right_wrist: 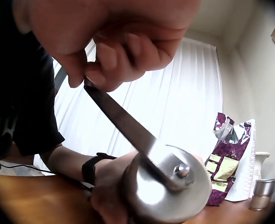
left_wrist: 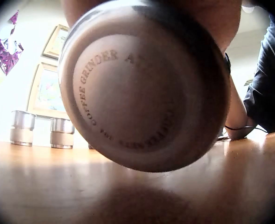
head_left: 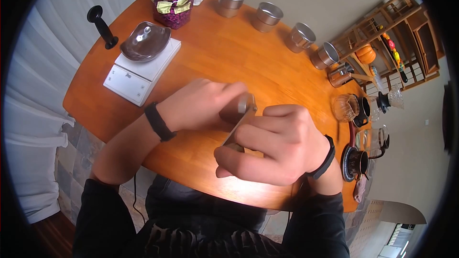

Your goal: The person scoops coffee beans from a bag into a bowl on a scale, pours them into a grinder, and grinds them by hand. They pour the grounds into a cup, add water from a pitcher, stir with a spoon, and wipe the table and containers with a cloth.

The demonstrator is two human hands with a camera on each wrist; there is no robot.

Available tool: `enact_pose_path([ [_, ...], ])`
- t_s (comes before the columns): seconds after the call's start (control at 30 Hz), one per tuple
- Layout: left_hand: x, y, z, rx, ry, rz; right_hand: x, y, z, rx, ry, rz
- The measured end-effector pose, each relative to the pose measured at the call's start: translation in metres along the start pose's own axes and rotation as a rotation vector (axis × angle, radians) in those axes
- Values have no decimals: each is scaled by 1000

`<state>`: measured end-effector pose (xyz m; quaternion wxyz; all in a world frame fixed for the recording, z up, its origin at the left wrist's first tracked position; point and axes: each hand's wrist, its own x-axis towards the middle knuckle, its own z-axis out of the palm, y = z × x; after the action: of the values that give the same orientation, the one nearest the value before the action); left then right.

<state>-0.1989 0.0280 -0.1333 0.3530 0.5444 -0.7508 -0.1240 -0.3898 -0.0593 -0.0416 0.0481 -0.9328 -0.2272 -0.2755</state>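
Note:
My left hand (head_left: 193,105) grips the body of a manual coffee grinder (left_wrist: 128,93), tilted over the wooden table. Its round base, printed "COFFEE GRINDER", faces the left wrist camera. A shiny metal lid (right_wrist: 195,191) caps the other end. From that lid a flat crank handle (right_wrist: 121,121) runs up to my right hand (head_left: 275,145). In the right wrist view, the right thumb and curled fingers (right_wrist: 121,58) hold the crank's far end, hiding the knob. Much of the grinder's body is covered by the left hand in the head view.
Left on the table (head_left: 210,52), a white scale (head_left: 126,86) bears a dark glossy dish (head_left: 146,43). Behind stand a black-handled tool (head_left: 101,27) and a purple bag (head_left: 174,0). Several metal cups (head_left: 270,16) line the far edge. A glass carafe (head_left: 345,108) and a dark cup (head_left: 357,162) stand right.

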Motion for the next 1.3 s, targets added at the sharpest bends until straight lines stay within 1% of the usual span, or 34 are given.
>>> enact_pose_path([
  [0.1,1,4,-4,41,-72,45,-1,1,-2,-15,21,-3],
  [0.2,1,11,-9,-34,-159,44,-1,8,-8,-19,28,14],
  [0.3,-1,8,2,-24,-189,97,-1,21,-13,14,69,41],
  [0.33,1,11,2,15,-243,131,-3,28,-13,38,94,45],
  [0.4,-3,11,5,56,-212,184,-8,45,-10,116,153,63],
  [0.43,-4,10,7,76,-196,211,-9,46,-12,136,160,128],
  [0.47,-4,7,11,106,-52,308,-9,48,-14,156,167,193],
  [0.57,-4,9,6,137,13,340,-16,55,-16,195,193,391],
  [0.63,-3,14,0,111,35,315,-23,66,-13,207,229,457],
  [0.67,-2,17,-3,79,62,310,-27,70,-15,215,190,510],
  [0.77,-1,18,-10,-4,152,275,-38,87,-8,219,231,562],
  [0.9,-3,12,-20,-86,259,184,-42,93,-10,156,188,585],
  [0.93,-4,13,-23,-119,260,124,-42,93,-11,135,176,579],
  [1.03,-5,5,-24,-104,404,85,-40,89,-16,80,128,582],
  [1.1,-3,3,-25,-179,487,26,-34,80,-22,53,83,614],
  [1.17,1,4,-28,-227,572,-59,-30,74,-26,39,82,563],
  [1.2,0,0,-29,-214,584,-62,-29,72,-26,33,83,537],
  [1.3,3,-1,-30,-314,611,-191,-24,63,-24,31,88,458],
])
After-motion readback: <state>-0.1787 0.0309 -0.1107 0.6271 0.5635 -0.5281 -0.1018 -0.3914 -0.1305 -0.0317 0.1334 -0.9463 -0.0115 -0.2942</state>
